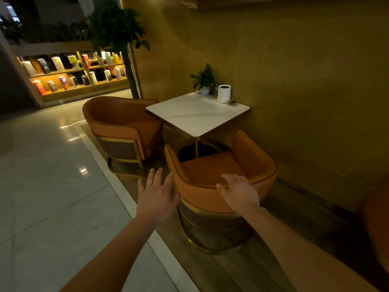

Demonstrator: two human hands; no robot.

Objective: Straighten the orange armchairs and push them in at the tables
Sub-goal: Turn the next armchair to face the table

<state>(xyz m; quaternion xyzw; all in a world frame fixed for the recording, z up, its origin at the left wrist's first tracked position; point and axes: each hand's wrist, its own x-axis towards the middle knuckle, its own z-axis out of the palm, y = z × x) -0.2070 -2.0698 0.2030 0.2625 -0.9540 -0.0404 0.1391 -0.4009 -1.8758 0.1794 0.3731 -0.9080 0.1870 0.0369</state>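
An orange armchair (212,171) with a brown and gold base stands just in front of me, its seat facing a white square table (195,116). A gap separates the seat from the table's edge. My left hand (156,193) hovers with fingers spread beside the left end of the chair's curved back. Over the top rim of that back, my right hand (240,191) has its fingers extended, at or just above the rim. A second orange armchair (124,125) sits at the table's left side, angled, with its seat partly under the tabletop.
On the table's far edge stand a small potted plant (204,81) and a white cylinder (224,93). A yellow wall (294,70) runs along the right. Part of another orange chair (376,226) shows at the right edge. Glossy tile floor (52,175), a tree (117,32) and a lit bookshelf (71,72) lie left.
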